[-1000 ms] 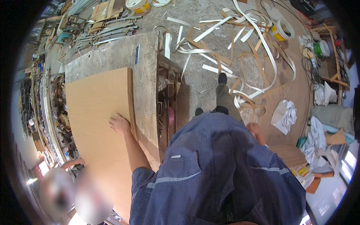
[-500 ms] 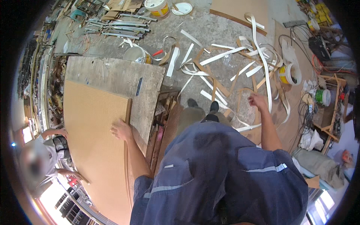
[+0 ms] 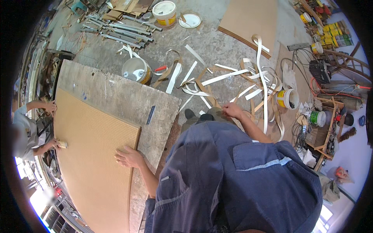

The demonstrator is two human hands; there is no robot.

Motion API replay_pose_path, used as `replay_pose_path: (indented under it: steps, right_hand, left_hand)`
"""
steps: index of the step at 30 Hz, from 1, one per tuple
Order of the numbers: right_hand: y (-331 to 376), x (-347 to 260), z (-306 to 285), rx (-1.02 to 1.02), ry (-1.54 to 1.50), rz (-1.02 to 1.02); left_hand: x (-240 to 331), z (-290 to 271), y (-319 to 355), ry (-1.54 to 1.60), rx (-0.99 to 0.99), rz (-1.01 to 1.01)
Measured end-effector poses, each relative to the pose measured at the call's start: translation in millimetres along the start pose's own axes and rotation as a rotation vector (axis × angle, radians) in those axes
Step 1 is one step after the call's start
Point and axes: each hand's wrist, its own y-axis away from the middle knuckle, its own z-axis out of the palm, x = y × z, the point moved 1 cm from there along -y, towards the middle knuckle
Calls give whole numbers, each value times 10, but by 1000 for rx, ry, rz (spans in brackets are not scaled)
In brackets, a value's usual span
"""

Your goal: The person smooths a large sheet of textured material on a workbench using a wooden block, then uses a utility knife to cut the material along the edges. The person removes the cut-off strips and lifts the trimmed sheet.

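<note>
A large tan perforated board lies on a worn grey worktable. My left hand rests flat on the board's near right edge, fingers spread. My right hand hangs by my thigh above the floor, close to a tangle of pale edge-banding strips; whether it holds a strip is unclear. A co-worker's hands touch the board's far left edge.
A dark flat tool lies on the bare table. On the concrete floor stand a metal bucket, a white tub, a yellow-white bucket, metal bars and a brown sheet. Cluttered stands fill the right side.
The view has swung so the table and board sit further left. My left hand stays on the board's edge. My right hand has come in from the floor strips toward my thigh.
</note>
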Motion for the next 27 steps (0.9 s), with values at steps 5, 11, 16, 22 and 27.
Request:
replay_pose_path:
  steps: [5, 11, 16, 22, 27]
  right_hand:
    - [-50, 132, -173, 42, -351, 71]
    - [44, 739, -631, 163, -440, 106]
    - [227, 1447, -965, 213, -588, 200]
    - [343, 2410, -1485, 178, -638, 238]
    - [196, 3257, -2178, 327, -347, 6]
  left_hand:
    - [-42, 89, -53, 1, -4, 45]
    - [248, 61, -77, 34, -110, 13]
    - [1065, 48, 422, -8, -50, 114]
    - [2367, -427, 1195, 154, -166, 417]
    - [3958, -408, 2062, 555, -432, 705]
